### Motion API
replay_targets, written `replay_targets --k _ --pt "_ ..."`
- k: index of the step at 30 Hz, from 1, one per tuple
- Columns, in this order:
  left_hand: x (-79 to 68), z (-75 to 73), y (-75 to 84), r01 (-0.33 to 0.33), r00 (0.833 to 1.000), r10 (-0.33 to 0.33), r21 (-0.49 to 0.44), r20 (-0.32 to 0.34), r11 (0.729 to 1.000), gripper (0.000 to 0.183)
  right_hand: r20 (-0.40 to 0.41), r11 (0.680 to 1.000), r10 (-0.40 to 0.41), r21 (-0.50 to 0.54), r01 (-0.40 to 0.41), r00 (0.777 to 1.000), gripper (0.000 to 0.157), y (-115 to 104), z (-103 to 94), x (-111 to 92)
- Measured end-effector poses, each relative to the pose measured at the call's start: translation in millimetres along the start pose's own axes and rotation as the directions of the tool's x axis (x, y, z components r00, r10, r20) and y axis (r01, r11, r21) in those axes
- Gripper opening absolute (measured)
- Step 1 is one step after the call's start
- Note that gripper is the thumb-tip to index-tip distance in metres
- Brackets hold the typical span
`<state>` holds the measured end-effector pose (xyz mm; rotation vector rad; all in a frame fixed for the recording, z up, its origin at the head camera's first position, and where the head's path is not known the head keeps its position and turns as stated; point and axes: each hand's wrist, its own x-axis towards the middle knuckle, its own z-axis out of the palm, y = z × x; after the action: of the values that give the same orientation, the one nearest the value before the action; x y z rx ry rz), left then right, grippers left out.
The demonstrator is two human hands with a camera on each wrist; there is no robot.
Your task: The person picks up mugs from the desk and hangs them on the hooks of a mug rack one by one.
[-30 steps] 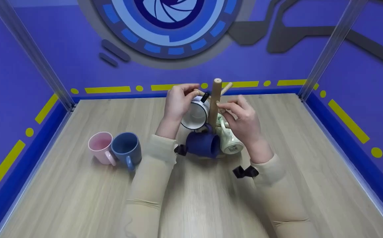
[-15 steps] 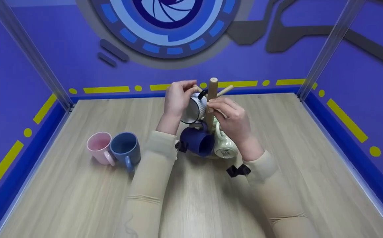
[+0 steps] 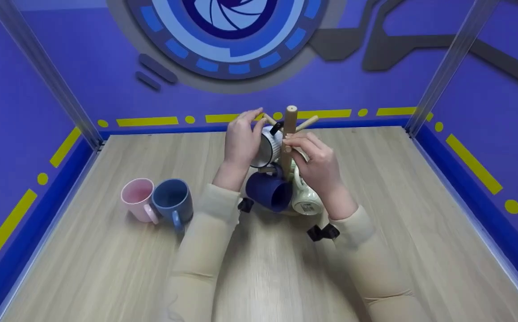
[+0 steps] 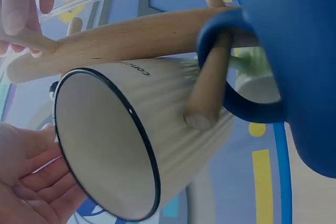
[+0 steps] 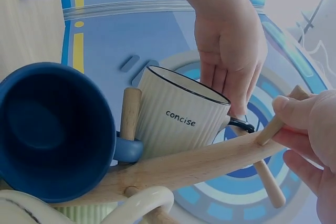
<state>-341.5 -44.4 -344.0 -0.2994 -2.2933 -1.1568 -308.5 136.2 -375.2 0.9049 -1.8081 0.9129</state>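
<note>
A wooden mug tree [image 3: 290, 117] stands mid-table with three mugs hanging on its pegs. My right hand [image 3: 319, 163] pinches a short peg [image 5: 270, 128] near the top of the post, between thumb and fingers. My left hand [image 3: 242, 141] is beside the white ribbed mug [image 5: 176, 114], which has a black rim, black handle and the word "concise". Its thumb and forefinger stand apart at the end of that mug's peg, the other fingers behind the rim. A dark blue mug [image 3: 265, 190] hangs lower in front, and a pale green mug [image 3: 307, 200] hangs at right.
A pink mug [image 3: 137, 197] and a grey-blue mug [image 3: 172, 199] stand upright side by side on the left of the wooden table [image 3: 107, 277]. Blue panels [image 3: 62, 58] close in the back and both sides.
The mug tree has turned slightly, its blue and green mugs shifting and the white mug's opening facing further left. My right hand moved left with its peg; my left thumb and forefinger have parted.
</note>
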Motion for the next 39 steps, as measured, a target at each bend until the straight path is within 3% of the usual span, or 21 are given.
replay_targets --k 3,5,9,13,17,22,28,34,36,39 --pt "-16.7 -6.9 -3.8 -0.045 0.998 0.045 -0.009 -0.041 0.999 0.034 -0.011 1.0 0.009 -0.003 -0.009 1.0 0.016 0 -0.3 -1" --pt "-30.1 -14.2 -6.9 -0.04 0.998 0.039 -0.012 -0.052 0.999 0.035 -0.014 1.0 0.014 -0.009 -0.014 1.0 0.015 1 -0.9 -1" --pt "-59.8 -35.1 -18.5 0.045 0.999 -0.045 0.013 -0.016 0.999 0.037 -0.016 1.0 0.026 -0.002 -0.026 1.0 0.014 0 -2.6 -2" --pt "-85.7 -59.7 -33.8 0.165 0.985 -0.169 0.078 0.044 0.983 0.04 -0.017 0.999 0.034 0.004 -0.034 0.999 0.015 0 -3.0 -3" --pt "-106.1 -83.8 -48.1 0.205 0.972 -0.222 0.19 0.074 0.96 0.043 -0.024 0.999 0.04 0.014 -0.04 0.999 0.016 0 -2.2 -4" --pt "-131.0 -112.0 -65.3 0.227 0.962 -0.264 0.348 0.062 0.91 0.05 -0.032 0.999 0.042 0.022 -0.041 0.999 0.016 -2 1.6 -6" --pt "-154.8 -134.1 -79.3 0.275 0.939 -0.342 0.531 0.03 0.801 0.048 -0.048 0.999 0.04 0.018 -0.039 0.998 0.016 -1 4.0 -5" --pt "-161.1 -138.8 -85.0 0.295 0.932 -0.363 0.554 0.014 0.778 0.044 -0.06 0.999 0.047 0.028 -0.045 0.997 0.016 0 5.7 -6" --pt "-162.5 -140.1 -86.2 0.308 0.919 -0.394 0.57 0.03 0.762 0.042 -0.058 0.998 0.05 0.033 -0.048 0.997 0.016 0 6.8 -5" --pt "-164.6 -141.0 -90.3 0.342 0.877 -0.473 0.581 0.086 0.739 0.041 -0.059 0.998 0.051 0.041 -0.049 0.997 0.016 -1 8.0 -5"
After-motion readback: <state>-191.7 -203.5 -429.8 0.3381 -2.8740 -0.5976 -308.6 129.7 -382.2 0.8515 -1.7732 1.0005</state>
